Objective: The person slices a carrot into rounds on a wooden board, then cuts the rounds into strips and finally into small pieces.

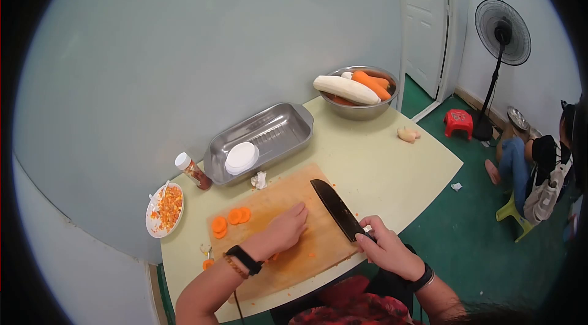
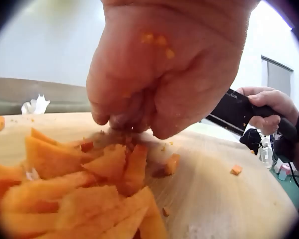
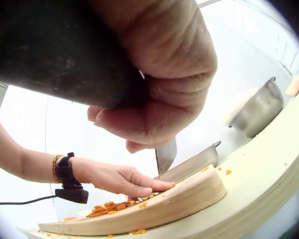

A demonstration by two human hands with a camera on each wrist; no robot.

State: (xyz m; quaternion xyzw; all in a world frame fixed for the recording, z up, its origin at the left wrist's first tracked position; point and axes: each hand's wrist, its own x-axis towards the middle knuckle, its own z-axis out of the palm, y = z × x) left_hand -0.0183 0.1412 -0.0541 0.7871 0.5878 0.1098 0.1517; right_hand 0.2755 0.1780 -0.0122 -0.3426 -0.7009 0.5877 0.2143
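On the wooden cutting board (image 1: 324, 251), my left hand (image 1: 286, 228) rests with its fingertips down on the surface. Cut carrot pieces (image 2: 84, 194) lie in a heap under that hand, and orange bits stick to its skin. Seen from the right wrist, its fingers (image 3: 154, 184) reach out fairly straight along the board. My right hand (image 1: 392, 253) grips a kitchen knife (image 1: 335, 207) by its handle at the board's right edge, the dark blade pointing away from me. Round carrot slices (image 1: 239, 215) lie on the board's left side.
Behind the board stands a metal tray (image 1: 288, 118) holding a white round object (image 1: 242, 156). A steel bowl (image 1: 361, 111) contains a long peeled white vegetable (image 1: 346, 89) and carrots. A white-capped jar (image 1: 195, 172) and a bowl of diced food (image 1: 166, 207) stand left. A person sits at right.
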